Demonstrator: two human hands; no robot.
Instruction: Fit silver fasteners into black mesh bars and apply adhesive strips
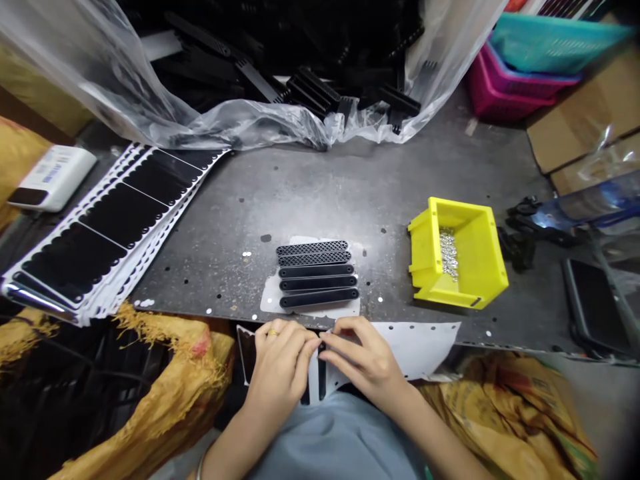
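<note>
At the table's front edge, over the lap, my left hand is closed on a sheet with black strips on white backing. Close beside it, my right hand pinches at the top of a narrow black strip; the fingertips nearly meet there. White backing paper spreads out to the right from under this hand. Just beyond the hands, several slim black plastic bars lie side by side on a white sheet. Two show a lattice side and the others a smooth one.
A yellow bin holds small shiny metal parts. Stacked black sticker sheets lie at left. Behind, a plastic bag contains black parts. A phone rests at right. Yellow sacks flank the lap.
</note>
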